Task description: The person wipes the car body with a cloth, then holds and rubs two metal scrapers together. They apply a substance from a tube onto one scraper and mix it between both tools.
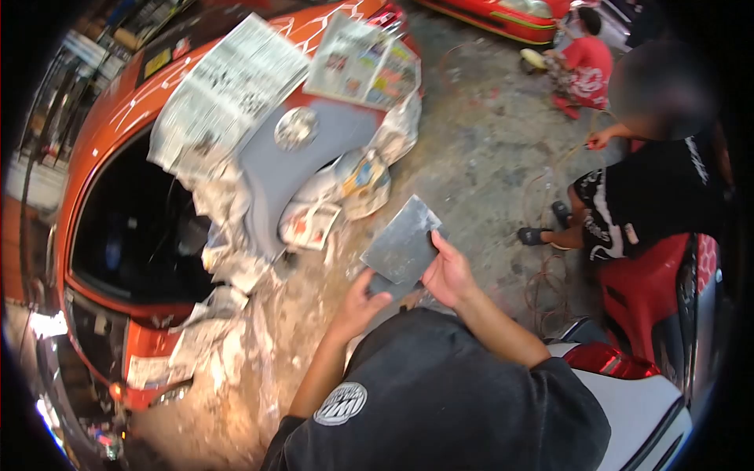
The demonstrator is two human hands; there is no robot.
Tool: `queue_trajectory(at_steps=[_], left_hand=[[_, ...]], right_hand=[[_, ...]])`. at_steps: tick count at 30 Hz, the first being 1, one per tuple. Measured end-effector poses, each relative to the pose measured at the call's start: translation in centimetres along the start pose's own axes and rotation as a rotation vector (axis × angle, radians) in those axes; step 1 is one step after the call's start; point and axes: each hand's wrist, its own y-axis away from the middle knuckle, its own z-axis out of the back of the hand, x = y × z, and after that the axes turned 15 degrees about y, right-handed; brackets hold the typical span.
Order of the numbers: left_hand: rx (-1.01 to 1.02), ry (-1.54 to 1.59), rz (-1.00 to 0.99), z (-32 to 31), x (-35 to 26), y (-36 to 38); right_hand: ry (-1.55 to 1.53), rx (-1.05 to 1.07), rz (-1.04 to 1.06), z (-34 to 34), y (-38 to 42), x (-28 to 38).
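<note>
A dark grey sheet with pale smudges is held in front of my body. My right hand grips its right edge, with the thumb on top. At the sheet's lower corner is my left hand, its thumb apart from the fingers and close to a second dark grey piece under the sheet. Whether the left fingers hold that piece is hard to see. Beyond the sheet stands an orange car with a grey panel, bordered by newspaper and crumpled paper.
On the right, a person in black stands by a red vehicle part. Another person in red crouches farther back near a red car. A hose lies on the floor. A white car is close at lower right.
</note>
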Motion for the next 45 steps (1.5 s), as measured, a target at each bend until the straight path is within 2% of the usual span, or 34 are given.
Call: queue_trajectory(at_steps=[2,5,7,8,11,12,15,16,19,20,22,23,24,26,29,30,31,33,35,37,38,41,42,43,45], left_hand=[[-0.070,0.017,-0.125,-1.5,0.3,0.4],[-0.435,0.093,0.053,-2.0,-0.4,0.0],[-0.546,0.327,0.077,0.5,1.4,0.5],[-0.597,0.448,0.088,0.7,0.9,0.6],[-0.534,0.750,0.162,0.9,-0.3,1.7],[-0.550,0.741,0.167,0.9,0.2,2.1],[-0.563,0.691,0.195,0.8,1.4,2.3],[-0.560,0.657,0.213,0.6,1.3,2.3],[-0.499,0.512,0.252,0.3,0.2,1.8],[-0.471,0.459,0.262,0.1,-0.2,1.4],[-0.373,0.208,0.079,-1.1,-1.3,-0.1],[-0.318,0.082,-0.005,-1.5,-1.6,-0.9],[-0.282,0.104,-0.055,-1.2,-0.8,-1.6],[-0.218,0.091,-0.138,-0.5,0.8,-2.8],[-0.170,-0.125,-0.180,-1.1,0.8,-2.6],[-0.182,-0.041,-0.125,-1.1,0.8,-2.3],[-0.199,0.042,-0.071,-1.2,0.7,-2.1],[-0.222,-0.098,-0.138,-0.9,0.7,-2.6],[-0.141,-0.294,-0.001,0.7,0.5,-2.6],[-0.282,-0.032,0.089,0.0,1.0,-2.0],[-0.215,-0.019,-0.060,-1.1,-0.3,-2.1],[-0.242,-0.004,-0.027,-0.5,-0.4,-2.2],[-0.224,-0.024,-0.006,-0.5,-1.3,-2.3],[-0.200,-0.289,-0.041,-0.6,-2.0,-2.4],[-0.282,-0.124,0.029,-0.2,-0.1,-1.9]], right_hand=[[0.040,0.060,-0.042,-0.9,-0.1,-1.4],[0.275,0.127,-0.187,-0.9,-0.4,-2.6],[0.477,0.439,-0.466,3.5,-1.9,-2.5],[0.577,0.594,-0.602,3.7,-2.5,-2.1],[0.503,0.359,-0.530,3.4,-1.5,-2.8],[0.345,0.318,-0.406,3.2,-1.6,-4.0],[0.176,-0.003,-0.054,1.0,-2.4,-4.4],[0.069,0.000,-0.013,1.1,-3.0,-3.3],[0.136,-0.057,0.232,2.6,-4.2,1.7],[0.405,-0.014,0.317,1.6,-3.6,2.8],[0.941,0.070,0.480,-0.5,-2.4,3.9],[1.287,0.242,0.744,-1.2,-1.8,3.2],[1.628,0.424,1.009,-2.2,-1.0,2.2],[1.742,0.660,1.057,-5.7,1.3,0.6],[1.681,0.323,1.024,-3.5,-1.8,-0.9],[1.567,0.160,0.880,-3.1,-3.0,-0.4],[1.591,0.187,0.917,-3.1,-2.6,-0.7],[1.636,0.246,0.996,-3.5,-1.7,-1.1],[1.634,0.227,0.965,-3.7,-1.8,-1.3],[1.638,0.212,0.937,-3.6,-2.0,-1.5],[1.495,0.055,0.741,-3.3,-3.3,-1.0],[1.603,0.215,0.796,-3.8,-1.9,-0.9],[1.621,0.347,0.899,-4.1,-1.0,-1.9],[1.577,0.392,0.898,-5.1,-0.3,-1.6],[1.606,0.200,0.802,-4.1,-2.3,-1.6]])
